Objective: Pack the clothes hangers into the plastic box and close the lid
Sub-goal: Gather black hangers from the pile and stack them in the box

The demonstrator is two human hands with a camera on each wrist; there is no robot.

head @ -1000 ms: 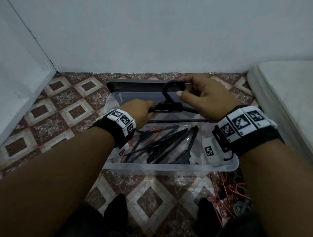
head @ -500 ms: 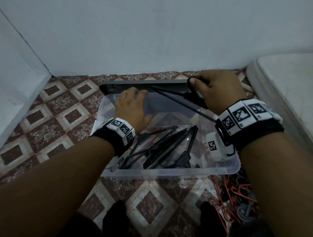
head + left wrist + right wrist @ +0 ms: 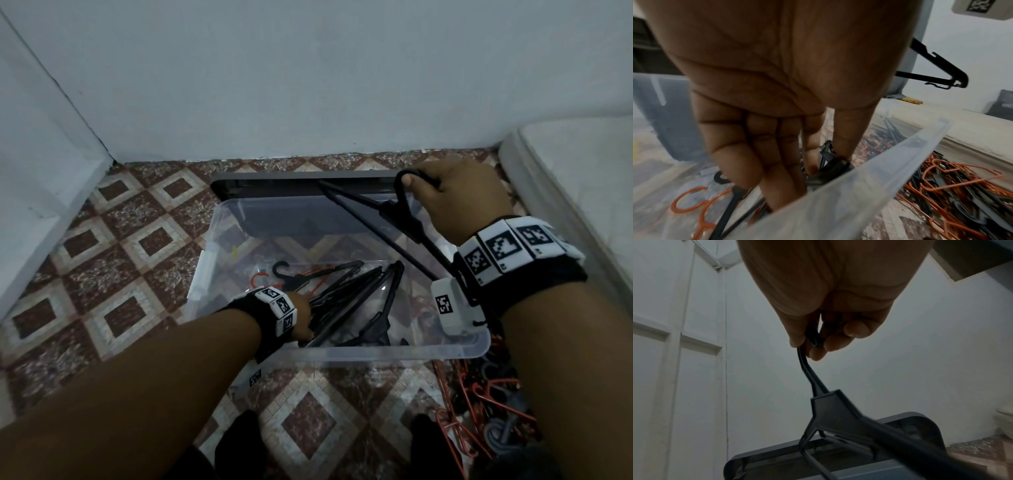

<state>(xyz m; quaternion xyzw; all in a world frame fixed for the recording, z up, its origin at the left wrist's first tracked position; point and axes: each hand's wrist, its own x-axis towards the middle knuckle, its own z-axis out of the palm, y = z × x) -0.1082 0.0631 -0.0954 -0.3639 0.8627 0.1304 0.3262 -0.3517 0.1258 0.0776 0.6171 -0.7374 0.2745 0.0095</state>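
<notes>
A clear plastic box [image 3: 342, 354] stands open on the tiled floor, with its grey lid [image 3: 301, 178] just behind it. Several black hangers [image 3: 359, 291] and an orange hanger [image 3: 260, 279] lie inside. My right hand [image 3: 455, 195] grips the hook of a black hanger [image 3: 404, 219] above the box's far right corner. In the right wrist view the fingers [image 3: 818, 344] curl round that hook. My left hand [image 3: 303, 318] reaches down into the box's front left. Its thumb and forefinger [image 3: 828, 162] pinch a black hanger [image 3: 832, 167] there.
A pile of orange and black hangers [image 3: 479, 394] lies on the floor to the right of the box. A white mattress [image 3: 582, 178] borders the right side. White walls close the back and left. My feet [image 3: 239, 445] are in front of the box.
My left hand has let go of the lifted hanger and dropped from the box's far rim into its front left. My right hand has carried the hanger right and tilted it.
</notes>
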